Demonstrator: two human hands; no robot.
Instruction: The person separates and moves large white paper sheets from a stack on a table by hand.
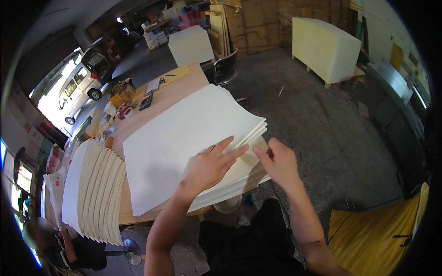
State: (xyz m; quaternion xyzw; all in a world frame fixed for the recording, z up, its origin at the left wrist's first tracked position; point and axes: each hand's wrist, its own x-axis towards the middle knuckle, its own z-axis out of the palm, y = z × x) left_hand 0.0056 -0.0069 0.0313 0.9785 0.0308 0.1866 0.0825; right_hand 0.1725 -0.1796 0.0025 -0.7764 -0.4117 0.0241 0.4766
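Note:
A stack of large white sheets (184, 133) lies on the wooden table in front of me. Several top sheets curl up at their right corner (255, 133), showing layered edges above the sheets beneath. My left hand (209, 168) lies open on the stack, fingers spread toward that raised corner. Just right of it, my right hand (280, 165) is at the stack's right edge. Its thumb points at the sheets, apart from the loosely curled fingers, and I see nothing held in it. Left of the stack, a fanned pile of white sheets (94, 193) overhangs the table edge.
On the far table (161, 99) are a dark calculator-like device (146, 102), tape rolls (125, 112) and a yellow box (122, 96). Pale blocks on pallets (324, 48) stand beyond. A yellow cloth (375, 234) is at lower right; another person (69, 244) sits at lower left.

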